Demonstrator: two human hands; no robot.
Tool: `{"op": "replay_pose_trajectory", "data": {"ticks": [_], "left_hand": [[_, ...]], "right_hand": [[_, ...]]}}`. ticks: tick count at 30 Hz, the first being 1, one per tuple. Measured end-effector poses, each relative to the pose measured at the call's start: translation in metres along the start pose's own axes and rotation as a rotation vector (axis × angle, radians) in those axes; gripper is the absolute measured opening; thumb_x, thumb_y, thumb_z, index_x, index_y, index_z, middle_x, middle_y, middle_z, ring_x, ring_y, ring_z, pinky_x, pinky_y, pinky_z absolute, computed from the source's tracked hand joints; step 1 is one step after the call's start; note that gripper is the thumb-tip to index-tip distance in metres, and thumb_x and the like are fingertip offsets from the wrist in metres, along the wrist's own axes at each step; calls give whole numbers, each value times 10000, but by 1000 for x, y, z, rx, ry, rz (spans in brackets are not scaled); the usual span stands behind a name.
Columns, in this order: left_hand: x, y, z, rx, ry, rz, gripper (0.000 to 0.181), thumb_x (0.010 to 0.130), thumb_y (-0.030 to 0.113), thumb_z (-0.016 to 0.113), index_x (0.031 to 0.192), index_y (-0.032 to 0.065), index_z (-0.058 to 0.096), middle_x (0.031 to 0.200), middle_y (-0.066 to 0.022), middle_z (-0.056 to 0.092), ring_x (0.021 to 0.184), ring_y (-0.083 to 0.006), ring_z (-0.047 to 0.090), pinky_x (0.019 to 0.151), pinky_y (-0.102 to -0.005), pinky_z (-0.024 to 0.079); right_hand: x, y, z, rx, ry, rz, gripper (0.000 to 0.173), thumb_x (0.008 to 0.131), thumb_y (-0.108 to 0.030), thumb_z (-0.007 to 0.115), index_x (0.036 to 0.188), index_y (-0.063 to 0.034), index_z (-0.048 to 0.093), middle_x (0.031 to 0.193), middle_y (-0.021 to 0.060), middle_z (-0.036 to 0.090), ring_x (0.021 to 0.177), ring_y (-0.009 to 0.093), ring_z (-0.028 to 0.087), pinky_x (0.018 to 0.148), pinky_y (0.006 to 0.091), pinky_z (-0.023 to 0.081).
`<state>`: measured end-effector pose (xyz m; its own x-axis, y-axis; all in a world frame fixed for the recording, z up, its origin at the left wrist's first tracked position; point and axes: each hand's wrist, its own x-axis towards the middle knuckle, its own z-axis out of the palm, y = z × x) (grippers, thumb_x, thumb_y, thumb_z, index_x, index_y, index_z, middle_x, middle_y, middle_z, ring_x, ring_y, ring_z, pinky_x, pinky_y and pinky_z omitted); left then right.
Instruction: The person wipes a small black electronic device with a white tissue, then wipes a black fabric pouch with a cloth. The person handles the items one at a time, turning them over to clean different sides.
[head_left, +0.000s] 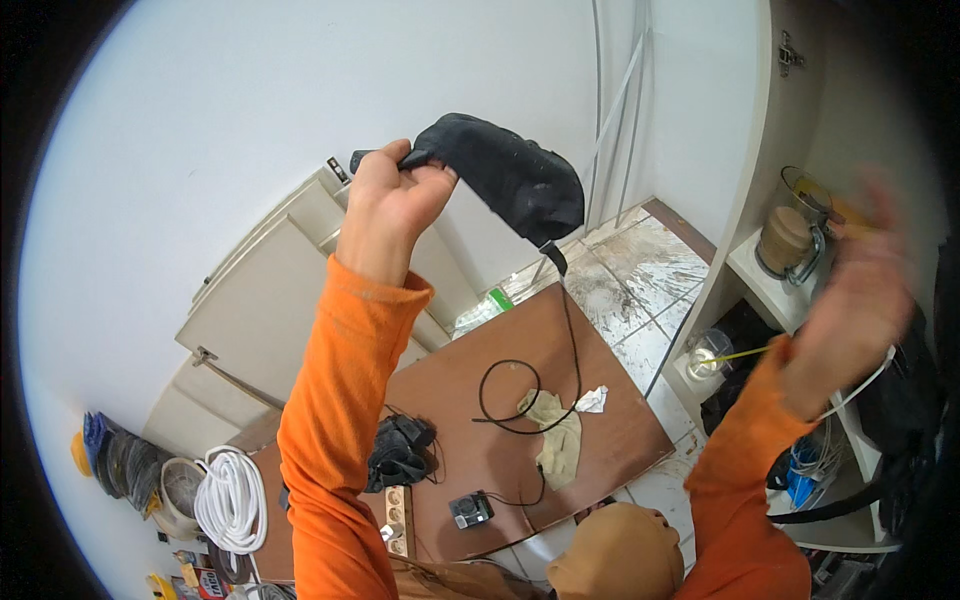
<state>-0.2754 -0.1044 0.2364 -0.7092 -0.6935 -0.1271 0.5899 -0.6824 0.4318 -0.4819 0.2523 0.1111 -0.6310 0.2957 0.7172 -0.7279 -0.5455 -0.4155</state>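
My left hand (405, 184) is raised, pinching the edge of a black fabric pouch or bag (510, 169) that hangs out to the right. A black cord (574, 337) runs from its lower end and curls over the brown tabletop (615, 435). My right hand (855, 292), blurred, is lifted at the open shelf unit, near a brown cup-like container (785, 234); what it holds, if anything, cannot be told. On the tabletop lie a pale cloth (562, 450), a crumpled white paper (592, 400), a small black camera-like device (472, 510) and a black bundle (401, 450).
A power strip (398, 517) lies by the near table edge. A coil of white cable (231, 499) and a bucket (180, 495) stand at the left. Pale cabinet panels (262, 285) lean on the wall. The shelf unit (742, 262) at right holds a clear container (709, 352) and cables.
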Motion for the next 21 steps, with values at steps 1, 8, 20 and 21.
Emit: {"op": "replay_pose_trajectory", "data": {"ticks": [1,8,20,21], "left_hand": [[4,2,1,-32,15,-17,395,1099,156,341,1301,-182,378,1379,-298,514,1329,-370,535,1104,-431,488],[7,-4,-3,75,-262,-195,384,1097,146,355,1297,-172,436,1359,-297,542,1236,-369,603,1103,-445,515],[2,46,-76,391,-525,-138,568,1024,514,551,1333,39,602,1287,-182,680,1151,-313,688,1013,-482,562],[3,29,-74,350,-537,-108,570,1024,511,553,1333,35,600,1287,-184,680,1150,-312,689,1009,-482,564]], "right_hand": [[18,-21,18,82,163,-211,309,1008,-149,540,1232,37,642,1193,193,680,1175,296,629,1076,409,454],[-284,38,139,-236,-1453,-66,295,970,-214,657,1169,2,682,1193,197,691,1161,306,654,1006,416,508],[18,-49,36,251,251,-146,323,1062,-131,415,1270,31,601,1383,188,593,1211,250,618,1039,335,490],[27,-63,36,346,436,-321,334,1081,-123,364,1273,38,585,1408,197,574,1224,245,608,1043,327,486]]}}
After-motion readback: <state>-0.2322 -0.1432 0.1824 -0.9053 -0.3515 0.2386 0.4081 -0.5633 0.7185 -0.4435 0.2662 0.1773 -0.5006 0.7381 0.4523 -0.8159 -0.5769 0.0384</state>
